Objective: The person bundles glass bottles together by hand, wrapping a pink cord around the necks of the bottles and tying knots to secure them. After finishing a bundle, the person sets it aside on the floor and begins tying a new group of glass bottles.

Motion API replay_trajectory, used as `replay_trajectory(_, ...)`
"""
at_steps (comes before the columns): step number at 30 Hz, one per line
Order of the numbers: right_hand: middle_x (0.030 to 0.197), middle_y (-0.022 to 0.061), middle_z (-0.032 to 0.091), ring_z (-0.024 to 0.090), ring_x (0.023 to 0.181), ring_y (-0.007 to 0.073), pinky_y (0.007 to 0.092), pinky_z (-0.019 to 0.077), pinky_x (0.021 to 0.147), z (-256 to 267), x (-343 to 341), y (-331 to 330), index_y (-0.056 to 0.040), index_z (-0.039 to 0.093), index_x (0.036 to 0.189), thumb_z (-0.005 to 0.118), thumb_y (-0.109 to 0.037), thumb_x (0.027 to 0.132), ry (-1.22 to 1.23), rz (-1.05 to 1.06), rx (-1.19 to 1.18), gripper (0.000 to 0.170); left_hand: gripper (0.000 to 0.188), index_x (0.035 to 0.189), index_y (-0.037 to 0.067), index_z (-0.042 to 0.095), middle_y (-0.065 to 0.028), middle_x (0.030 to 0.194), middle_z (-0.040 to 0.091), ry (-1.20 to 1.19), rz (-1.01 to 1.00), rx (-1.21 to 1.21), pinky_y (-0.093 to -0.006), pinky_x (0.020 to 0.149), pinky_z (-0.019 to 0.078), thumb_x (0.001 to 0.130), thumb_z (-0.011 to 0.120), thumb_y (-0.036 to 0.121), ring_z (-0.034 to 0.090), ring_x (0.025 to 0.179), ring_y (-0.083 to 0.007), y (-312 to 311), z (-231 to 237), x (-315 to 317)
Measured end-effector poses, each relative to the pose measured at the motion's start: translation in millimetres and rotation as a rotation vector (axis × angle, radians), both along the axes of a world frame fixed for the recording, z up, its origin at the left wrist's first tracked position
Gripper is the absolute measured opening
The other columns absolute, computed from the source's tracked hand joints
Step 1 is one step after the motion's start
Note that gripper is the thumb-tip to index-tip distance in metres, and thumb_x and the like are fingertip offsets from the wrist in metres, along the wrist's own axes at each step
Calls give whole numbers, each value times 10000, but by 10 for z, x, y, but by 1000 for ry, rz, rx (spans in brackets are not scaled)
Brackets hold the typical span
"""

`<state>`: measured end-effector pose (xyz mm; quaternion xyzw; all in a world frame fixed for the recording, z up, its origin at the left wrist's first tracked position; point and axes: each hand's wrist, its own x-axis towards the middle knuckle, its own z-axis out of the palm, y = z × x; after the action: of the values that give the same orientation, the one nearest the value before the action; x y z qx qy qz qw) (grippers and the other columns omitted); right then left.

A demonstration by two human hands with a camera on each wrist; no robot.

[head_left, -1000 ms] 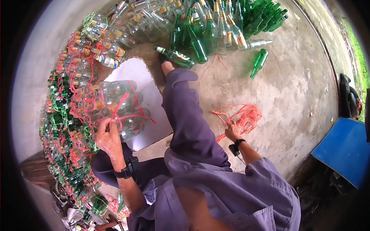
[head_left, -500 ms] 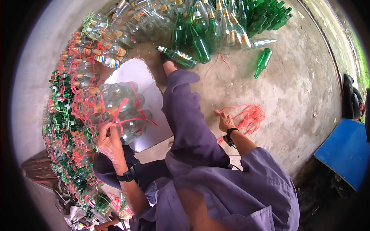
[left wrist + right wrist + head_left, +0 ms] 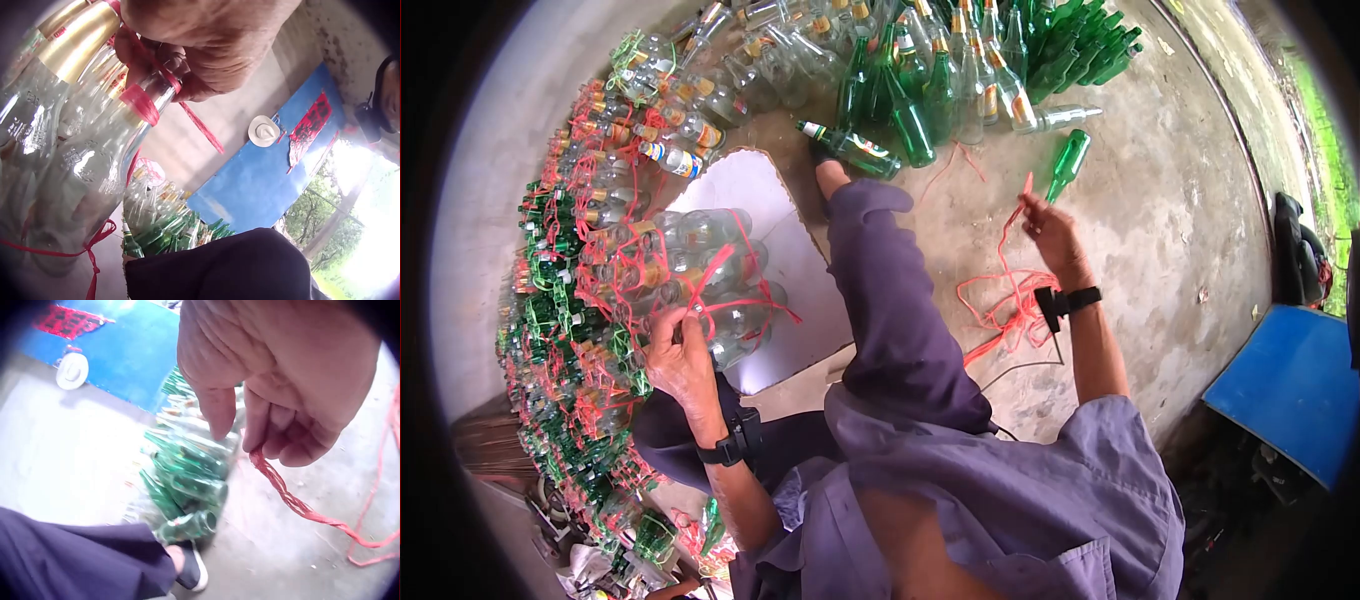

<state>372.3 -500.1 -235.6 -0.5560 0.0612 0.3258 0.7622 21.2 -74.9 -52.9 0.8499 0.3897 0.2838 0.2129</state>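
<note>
The left hand point(image 3: 680, 365) grips the neck of a clear glass bottle point(image 3: 81, 162), one of a bundle bound with red cord point(image 3: 750, 302); in the left wrist view the cord crosses the neck beside the fingers. The right hand point(image 3: 1056, 238) is raised over the floor, right of the knee. Its curled fingers point(image 3: 294, 434) hold the end of a red strand point(image 3: 300, 506), which runs down to a loose tangle of red cord point(image 3: 1010, 305) on the floor. The bundle lies on a white board point(image 3: 800, 330).
Tied bottle bundles point(image 3: 565, 330) are stacked along the left wall. Green bottles point(image 3: 905, 115) and clear ones stand or lean at the top. A single green bottle point(image 3: 1068, 160) lies beyond the right hand. A blue panel point(image 3: 1285, 385) is at the right.
The right hand has moved from the cord pile up and to the right, drawing a strand out of it. The left hand has stayed at the bottle neck.
</note>
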Motion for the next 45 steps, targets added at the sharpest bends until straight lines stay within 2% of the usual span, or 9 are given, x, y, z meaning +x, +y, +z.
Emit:
replay_trajectory(6, 1232, 100, 656, 609, 1029, 162, 316, 483, 924, 1003, 250, 372, 44, 599, 1332, 575, -265, 1004, -1, 17, 661, 451, 58, 918, 21, 729, -29, 762, 682, 24, 26, 48, -279, 641, 483, 866, 714, 42, 602, 669, -89, 22, -30, -23)
replay_trajectory(8, 1258, 124, 635, 606, 1036, 181, 310, 481, 908, 1129, 256, 440, 71, 567, 1349, 579, -259, 1005, 34, 30, 739, 477, 89, 889, 98, 760, -55, 805, 748, 22, 69, 57, -352, 682, 533, 801, 745, 96, 699, 694, -217, 31, -67, -20)
replay_trajectory(10, 1338, 125, 592, 615, 1069, 188, 321, 493, 896, 1097, 311, 522, 56, 518, 1419, 586, -264, 1013, 39, 102, 809, 521, 73, 869, 122, 761, -43, 804, 746, 2, 42, 129, -357, 706, 547, 797, 759, 107, 716, 751, -216, 21, -80, -20)
replay_trajectory(22, 1059, 64, 662, 538, 733, 66, 209, 444, 640, 1576, -300, 1429, 3, 658, 1147, 623, -194, 1011, -19, 146, 453, 242, 85, 845, 159, 723, -43, 691, 676, 23, 59, 160, -388, 600, 515, 773, 758, 130, 676, 653, -265, -30, 28, 31)
replay_trajectory(26, 1095, 130, 726, 600, 692, 85, 239, 469, 599, 1912, -598, 1783, 17, 696, 1197, 659, -139, 971, -318, 369, -20, 277, 82, 819, 157, 706, -33, 736, 689, -8, 50, 224, -392, 591, 510, 770, 743, 102, 675, 671, -271, -17, -6, 35)
replay_trajectory(28, 1163, 173, 721, 689, 750, 136, 273, 513, 611, 2064, -814, 1974, 28, 694, 1195, 691, -126, 939, -772, 411, -640, 299, 67, 854, 147, 741, -32, 741, 706, 16, 75, 220, -370, 631, 527, 787, 745, 155, 694, 694, -247, -7, -16, 18)
replay_trajectory(29, 1229, 186, 703, 734, 756, 212, 311, 554, 635, 1964, -889, 2044, 18, 685, 1218, 717, -124, 913, -1033, 292, -559, 337, 66, 851, 150, 741, -34, 742, 705, 18, 73, 206, -375, 630, 527, 786, 745, 154, 694, 700, -251, -8, -8, 20)
replay_trajectory(37, 1219, 188, 681, 717, 916, 346, 413, 584, 815, 2309, -1465, 2765, 17, 663, 1158, 718, -120, 875, -1505, 481, -338, 319, 62, 844, 163, 737, -45, 743, 703, 2, 75, 223, -395, 615, 521, 784, 748, 148, 693, 704, -284, -15, -4, 28)
replay_trajectory(45, 1194, 221, 666, 697, 945, 397, 443, 582, 796, 2005, -1986, 3343, 16, 652, 1179, 684, -92, 871, -1530, 746, -132, 328, 61, 840, 154, 736, -73, 727, 693, -4, 88, 238, -411, 592, 519, 782, 749, 141, 689, 680, -305, -29, 75, 56)
